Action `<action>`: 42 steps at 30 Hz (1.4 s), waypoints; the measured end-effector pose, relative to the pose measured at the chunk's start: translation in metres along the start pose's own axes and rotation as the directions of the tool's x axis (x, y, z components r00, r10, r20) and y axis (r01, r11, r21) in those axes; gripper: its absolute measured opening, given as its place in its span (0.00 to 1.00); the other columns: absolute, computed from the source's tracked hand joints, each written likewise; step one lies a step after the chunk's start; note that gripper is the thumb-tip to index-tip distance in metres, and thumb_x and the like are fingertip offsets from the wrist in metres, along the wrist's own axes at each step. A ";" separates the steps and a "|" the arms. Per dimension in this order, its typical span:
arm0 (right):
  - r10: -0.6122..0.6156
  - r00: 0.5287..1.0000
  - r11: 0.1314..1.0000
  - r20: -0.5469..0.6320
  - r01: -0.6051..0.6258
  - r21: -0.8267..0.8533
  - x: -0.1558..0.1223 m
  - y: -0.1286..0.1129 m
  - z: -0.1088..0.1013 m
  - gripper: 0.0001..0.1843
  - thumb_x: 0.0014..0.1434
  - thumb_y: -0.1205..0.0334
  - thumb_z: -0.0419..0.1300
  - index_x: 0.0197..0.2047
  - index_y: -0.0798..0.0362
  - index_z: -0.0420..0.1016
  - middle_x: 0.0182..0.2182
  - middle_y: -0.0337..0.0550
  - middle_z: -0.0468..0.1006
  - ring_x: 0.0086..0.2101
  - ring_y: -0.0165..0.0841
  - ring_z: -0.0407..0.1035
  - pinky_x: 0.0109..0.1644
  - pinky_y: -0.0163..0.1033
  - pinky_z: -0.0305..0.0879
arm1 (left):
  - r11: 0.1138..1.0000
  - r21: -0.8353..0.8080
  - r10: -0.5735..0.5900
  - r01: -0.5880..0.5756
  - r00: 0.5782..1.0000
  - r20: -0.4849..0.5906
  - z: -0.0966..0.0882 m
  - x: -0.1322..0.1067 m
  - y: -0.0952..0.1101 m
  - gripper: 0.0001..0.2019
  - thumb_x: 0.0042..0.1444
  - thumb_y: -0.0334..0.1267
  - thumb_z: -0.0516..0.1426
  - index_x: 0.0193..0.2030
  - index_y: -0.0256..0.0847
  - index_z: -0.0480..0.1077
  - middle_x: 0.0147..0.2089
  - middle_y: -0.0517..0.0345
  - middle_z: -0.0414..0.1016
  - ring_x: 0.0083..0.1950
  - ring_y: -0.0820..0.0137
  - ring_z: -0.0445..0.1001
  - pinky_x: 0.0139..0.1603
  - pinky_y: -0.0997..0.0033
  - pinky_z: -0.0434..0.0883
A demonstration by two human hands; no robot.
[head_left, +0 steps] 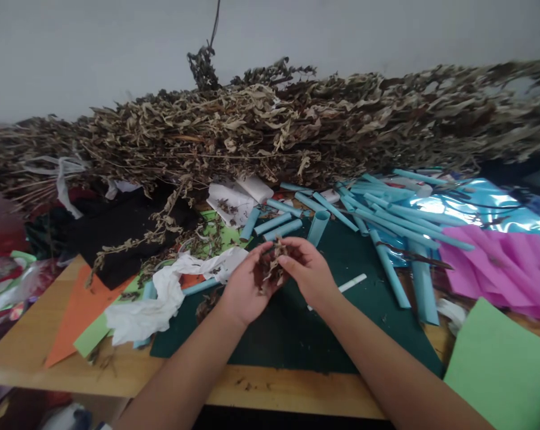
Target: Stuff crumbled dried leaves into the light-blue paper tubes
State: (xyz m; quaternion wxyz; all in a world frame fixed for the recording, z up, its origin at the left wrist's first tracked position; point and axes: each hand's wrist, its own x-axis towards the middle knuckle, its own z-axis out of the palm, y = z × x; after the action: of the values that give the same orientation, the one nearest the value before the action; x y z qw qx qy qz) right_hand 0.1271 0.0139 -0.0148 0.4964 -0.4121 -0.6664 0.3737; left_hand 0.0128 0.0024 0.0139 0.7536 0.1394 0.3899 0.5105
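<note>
My left hand (245,286) and my right hand (309,272) meet over a dark green mat (296,334). Both close around a clump of dried brown leaves (273,263), the left cupping it from below, the right pinching it from the side. Just beyond the hands lie several rolled light blue paper tubes (278,224). A short white stick (352,282) lies on the mat to the right of my right hand.
A long heap of dried leafy branches (270,131) fills the back of the wooden table (28,352). More blue tubes (395,221), shiny blue film (488,209), pink paper (506,269) and green paper (502,370) lie right. Crumpled white tissue (157,304) and orange paper (75,316) lie left.
</note>
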 end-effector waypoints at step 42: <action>0.089 0.985 0.864 -0.147 -0.003 0.504 -0.053 -0.063 0.001 0.33 0.54 0.39 0.25 0.61 0.42 0.31 0.60 0.39 0.42 0.57 0.35 0.42 0.58 0.50 0.45 | 0.213 0.446 0.432 -0.869 0.493 0.755 0.023 -0.058 -0.043 0.22 0.57 0.40 0.43 0.59 0.51 0.46 0.64 0.64 0.35 0.64 0.63 0.33 0.62 0.55 0.33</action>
State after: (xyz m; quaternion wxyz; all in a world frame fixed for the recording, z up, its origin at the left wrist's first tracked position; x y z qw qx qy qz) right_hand 0.1241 -0.0588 0.0234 0.6307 -0.3143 -0.4930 0.5103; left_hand 0.0482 -0.0632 0.0288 0.3655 0.7366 0.2709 0.5005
